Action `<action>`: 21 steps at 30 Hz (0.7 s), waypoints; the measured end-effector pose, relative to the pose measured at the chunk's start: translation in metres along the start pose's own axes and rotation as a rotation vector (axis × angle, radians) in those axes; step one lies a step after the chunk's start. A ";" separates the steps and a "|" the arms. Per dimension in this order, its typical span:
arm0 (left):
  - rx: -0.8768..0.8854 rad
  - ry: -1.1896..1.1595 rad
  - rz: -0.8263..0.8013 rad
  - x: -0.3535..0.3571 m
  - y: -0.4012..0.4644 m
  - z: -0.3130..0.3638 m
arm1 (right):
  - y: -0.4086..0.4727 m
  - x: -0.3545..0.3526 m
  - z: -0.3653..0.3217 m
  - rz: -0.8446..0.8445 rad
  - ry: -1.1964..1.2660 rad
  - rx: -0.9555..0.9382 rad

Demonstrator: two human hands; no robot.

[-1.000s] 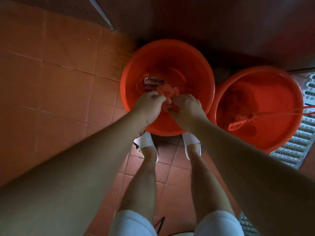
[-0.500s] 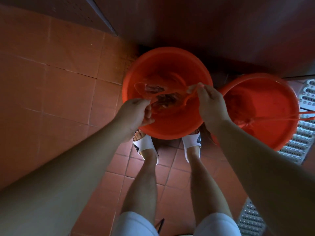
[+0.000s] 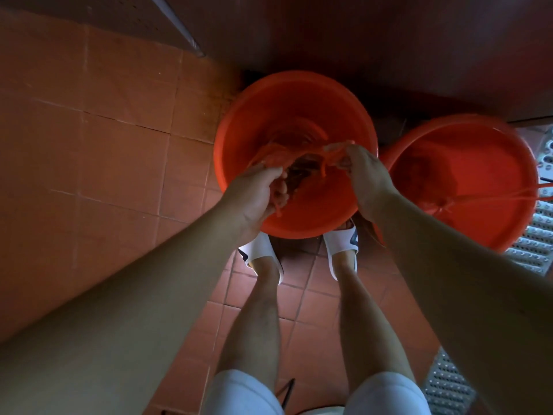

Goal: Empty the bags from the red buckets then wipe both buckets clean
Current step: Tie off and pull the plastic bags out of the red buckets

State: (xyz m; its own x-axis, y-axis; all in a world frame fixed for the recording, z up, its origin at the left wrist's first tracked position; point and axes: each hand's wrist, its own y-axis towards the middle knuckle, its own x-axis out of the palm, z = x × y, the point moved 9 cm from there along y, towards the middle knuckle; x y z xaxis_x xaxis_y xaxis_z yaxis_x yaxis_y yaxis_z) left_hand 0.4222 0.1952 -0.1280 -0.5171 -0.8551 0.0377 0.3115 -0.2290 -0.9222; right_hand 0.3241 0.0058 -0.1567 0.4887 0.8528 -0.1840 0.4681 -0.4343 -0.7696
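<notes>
Far left: terracotta floor tiles (image 3: 113, 151), square, matte, pale grout lines. Metal bar (image 3: 176, 25) running diagonally at top left.

Centre: left red bucket (image 3: 239, 136), round, smooth glossy plastic, standing on the floor just ahead of the feet. Thin translucent red plastic bag (image 3: 278, 158) stretched over its opening, crumpled and stringy at the edges, dark contents inside, too blurred to identify.

Left hand (image 3: 257, 194) over the near-left rim, fingers curled and clamped on a bunched bag edge. Right hand (image 3: 363, 172) over the near-right rim, fingertips pinching the opposite bag edge, film pulled taut between the 2 hands.

2 white slides (image 3: 341, 242) under the bucket's near edge; white shorts (image 3: 239, 393) at bottom.

Right: 2nd red bucket (image 3: 520, 163), same round glossy plastic, just beside the 1st, reddish bag inside with a knotted string-like handle (image 3: 443, 209) trailing off to the right.

Far right: perforated metal grate (image 3: 535, 235), studded texture, light grey.
</notes>
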 end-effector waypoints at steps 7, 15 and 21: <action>0.271 0.613 -0.009 0.036 0.016 0.026 | -0.009 0.028 -0.006 -0.156 -0.214 -0.208; 0.444 0.931 0.101 0.044 0.019 0.035 | -0.010 0.031 -0.002 -0.211 -0.251 -0.138; 0.308 0.512 0.116 0.025 0.012 0.032 | -0.017 0.044 -0.019 -0.213 -0.730 -0.519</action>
State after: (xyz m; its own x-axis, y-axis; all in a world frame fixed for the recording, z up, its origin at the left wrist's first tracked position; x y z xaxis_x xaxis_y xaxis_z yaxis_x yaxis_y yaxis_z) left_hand 0.4385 0.1563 -0.1259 -0.7598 -0.5678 -0.3167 0.5654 -0.3368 -0.7529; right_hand 0.3512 0.0449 -0.1405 -0.1492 0.8248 -0.5453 0.8526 -0.1720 -0.4934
